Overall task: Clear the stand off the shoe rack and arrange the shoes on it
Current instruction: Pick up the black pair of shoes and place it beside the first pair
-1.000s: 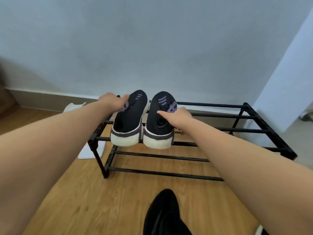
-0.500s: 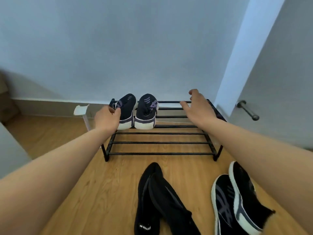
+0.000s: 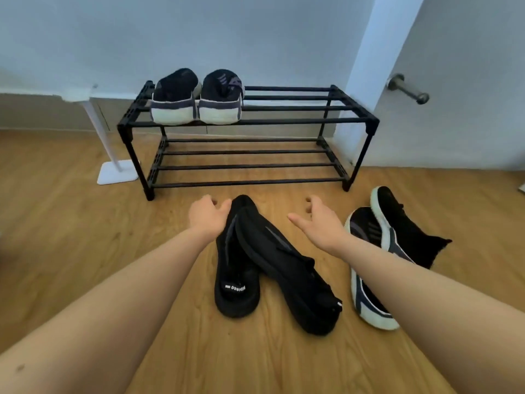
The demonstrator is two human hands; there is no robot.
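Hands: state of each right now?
Left hand: open, empty, fingers at the toe of the black shoes; contact can't be told.
Right hand: open, empty, above the floor beside them.

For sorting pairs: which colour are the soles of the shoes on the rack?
White, seen in the head view.

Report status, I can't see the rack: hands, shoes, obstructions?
Left hand open, touching all-black shoe pair; right hand open, empty. One pair on black metal rack. White stand floored alongside.

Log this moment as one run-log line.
left hand: open, at all-black pair | right hand: open, empty | rack: one pair on top
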